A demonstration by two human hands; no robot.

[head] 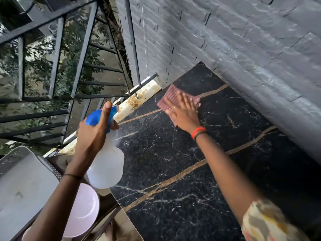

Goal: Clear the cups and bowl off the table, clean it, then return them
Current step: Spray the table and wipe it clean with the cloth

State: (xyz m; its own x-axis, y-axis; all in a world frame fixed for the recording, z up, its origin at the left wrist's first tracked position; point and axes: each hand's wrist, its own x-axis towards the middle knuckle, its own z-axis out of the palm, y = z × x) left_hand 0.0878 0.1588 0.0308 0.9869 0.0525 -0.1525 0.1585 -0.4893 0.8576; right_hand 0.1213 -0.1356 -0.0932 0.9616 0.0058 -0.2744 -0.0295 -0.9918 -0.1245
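The black marble table (173, 153) with gold veins fills the middle and right of the view. My right hand (184, 112) lies flat, fingers spread, pressing a red checked cloth (172, 96) onto the table's far part. My left hand (93, 129) grips a translucent white spray bottle (107, 164) with a blue trigger head, held over the table's left edge. A pale pink bowl (83, 211) sits off the table at the lower left, partly hidden by my left forearm. No cups are in view.
A grey brick wall (243, 49) runs along the table's right side. A black metal railing (57, 66) with trees beyond stands at the left. A grey chair seat (22, 180) lies at the lower left, beside the bowl.
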